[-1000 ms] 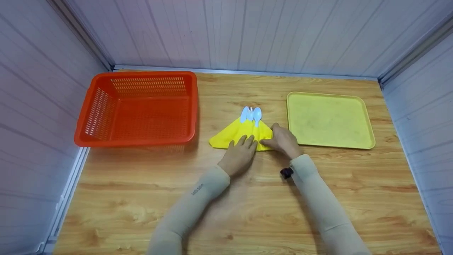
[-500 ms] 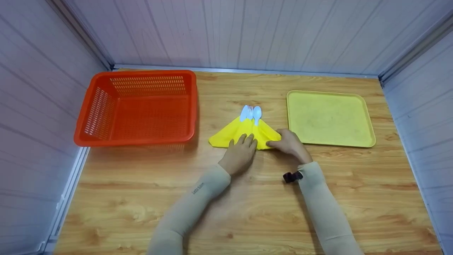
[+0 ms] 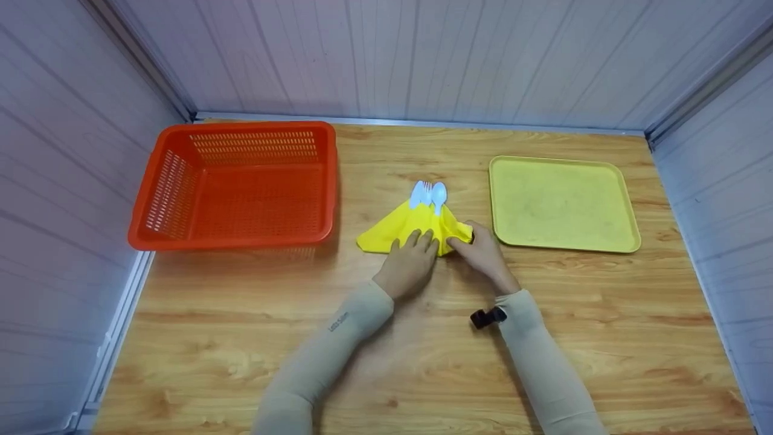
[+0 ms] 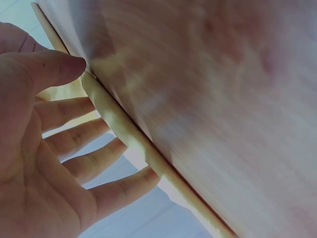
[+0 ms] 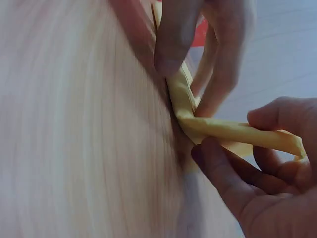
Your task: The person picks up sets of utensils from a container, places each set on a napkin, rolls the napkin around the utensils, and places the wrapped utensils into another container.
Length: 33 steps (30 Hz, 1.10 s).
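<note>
A yellow napkin (image 3: pixel 389 232), folded roughly into a triangle, lies mid-table in the head view. A plastic knife (image 3: pixel 416 194), a fork (image 3: pixel 427 196) and a spoon (image 3: pixel 439 193) stick out of its top, with their handles hidden in the cloth. My left hand (image 3: pixel 406 266) rests on the napkin's lower middle, fingers extended flat. In the left wrist view its fingers (image 4: pixel 81 163) lie over the cloth, thumb by the near edge. My right hand (image 3: pixel 488 254) pinches the right corner, which is lifted off the table; the right wrist view shows thumb and fingers on either side of the raised napkin fold (image 5: pixel 237 130).
An orange-red perforated basket (image 3: pixel 259 202) stands at the left. On the right lies a pale yellow tray (image 3: pixel 564 205), close to my right hand. Panel walls (image 3: pixel 386 60) bound the wooden table (image 3: pixel 435 374) at the back and both sides.
The right hand first slid outward along the napkin's right side, spreading the corner, then came back left and raised that corner into a fold. The left hand stays in place.
</note>
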Each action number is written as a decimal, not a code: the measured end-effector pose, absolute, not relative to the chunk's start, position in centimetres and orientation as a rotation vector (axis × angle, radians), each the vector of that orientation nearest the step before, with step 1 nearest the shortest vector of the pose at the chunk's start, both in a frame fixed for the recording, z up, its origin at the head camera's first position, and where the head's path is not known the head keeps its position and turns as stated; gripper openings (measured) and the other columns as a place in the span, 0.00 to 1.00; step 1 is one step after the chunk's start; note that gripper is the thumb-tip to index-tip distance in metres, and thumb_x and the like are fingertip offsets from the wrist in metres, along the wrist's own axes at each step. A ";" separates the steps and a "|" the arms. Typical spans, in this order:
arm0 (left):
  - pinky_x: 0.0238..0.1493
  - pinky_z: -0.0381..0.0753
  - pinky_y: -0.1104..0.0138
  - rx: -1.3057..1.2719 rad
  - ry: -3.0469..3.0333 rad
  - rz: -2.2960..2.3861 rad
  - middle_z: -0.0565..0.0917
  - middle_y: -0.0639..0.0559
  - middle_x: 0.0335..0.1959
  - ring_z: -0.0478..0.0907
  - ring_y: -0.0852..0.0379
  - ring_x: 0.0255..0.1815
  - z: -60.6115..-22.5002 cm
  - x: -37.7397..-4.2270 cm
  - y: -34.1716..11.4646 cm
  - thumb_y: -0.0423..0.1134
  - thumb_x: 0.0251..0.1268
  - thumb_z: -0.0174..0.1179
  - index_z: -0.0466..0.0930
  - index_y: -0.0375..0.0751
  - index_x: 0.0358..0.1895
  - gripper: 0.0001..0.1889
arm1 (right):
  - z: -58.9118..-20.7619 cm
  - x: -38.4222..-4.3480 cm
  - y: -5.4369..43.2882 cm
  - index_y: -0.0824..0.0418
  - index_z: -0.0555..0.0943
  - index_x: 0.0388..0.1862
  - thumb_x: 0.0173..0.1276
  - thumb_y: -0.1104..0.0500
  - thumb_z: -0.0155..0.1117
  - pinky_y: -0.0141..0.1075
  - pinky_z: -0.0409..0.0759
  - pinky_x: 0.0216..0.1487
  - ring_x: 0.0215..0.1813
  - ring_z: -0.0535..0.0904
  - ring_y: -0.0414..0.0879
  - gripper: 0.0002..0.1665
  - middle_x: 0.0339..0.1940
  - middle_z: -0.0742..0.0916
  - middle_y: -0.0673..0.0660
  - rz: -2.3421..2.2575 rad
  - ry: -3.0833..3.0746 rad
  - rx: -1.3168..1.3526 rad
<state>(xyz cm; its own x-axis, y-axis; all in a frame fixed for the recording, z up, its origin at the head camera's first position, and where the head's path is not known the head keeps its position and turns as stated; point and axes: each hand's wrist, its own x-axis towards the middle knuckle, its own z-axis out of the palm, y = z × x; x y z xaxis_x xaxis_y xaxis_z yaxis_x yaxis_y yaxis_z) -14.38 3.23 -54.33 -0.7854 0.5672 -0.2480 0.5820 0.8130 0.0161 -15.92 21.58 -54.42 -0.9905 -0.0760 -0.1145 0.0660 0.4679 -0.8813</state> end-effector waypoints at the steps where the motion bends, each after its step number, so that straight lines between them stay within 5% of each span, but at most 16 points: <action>1: 0.64 0.70 0.43 0.887 2.753 -0.087 0.60 0.46 0.78 0.58 0.44 0.76 -54.3 -14.4 3.2 0.41 0.83 0.41 0.59 0.44 0.78 0.25 | -54.5 -15.9 21.4 0.70 0.80 0.46 0.67 0.62 0.66 0.35 0.74 0.40 0.39 0.75 0.48 0.13 0.37 0.83 0.59 -1.569 2.564 -0.004; 12: 0.61 0.73 0.45 0.919 2.803 -0.137 0.63 0.47 0.76 0.61 0.45 0.74 -54.5 -14.2 3.1 0.43 0.83 0.41 0.62 0.45 0.77 0.24 | -54.8 -16.3 20.7 0.70 0.78 0.55 0.68 0.61 0.65 0.40 0.76 0.49 0.47 0.78 0.50 0.20 0.48 0.84 0.63 -1.574 2.533 -0.027; 25: 0.65 0.69 0.44 0.886 2.774 -0.059 0.59 0.47 0.78 0.56 0.45 0.77 -54.3 -14.2 2.8 0.47 0.81 0.44 0.60 0.46 0.78 0.27 | -54.9 -16.9 20.3 0.70 0.80 0.54 0.67 0.61 0.65 0.42 0.77 0.49 0.46 0.79 0.50 0.19 0.46 0.85 0.62 -1.524 2.588 -0.153; 33: 0.56 0.76 0.49 0.911 2.906 -0.033 0.68 0.36 0.69 0.65 0.41 0.68 -54.6 -14.1 2.2 0.46 0.79 0.48 0.69 0.49 0.73 0.23 | -54.7 -16.8 19.9 0.66 0.80 0.53 0.68 0.61 0.65 0.41 0.78 0.47 0.44 0.79 0.50 0.16 0.44 0.85 0.60 -1.497 2.609 -0.182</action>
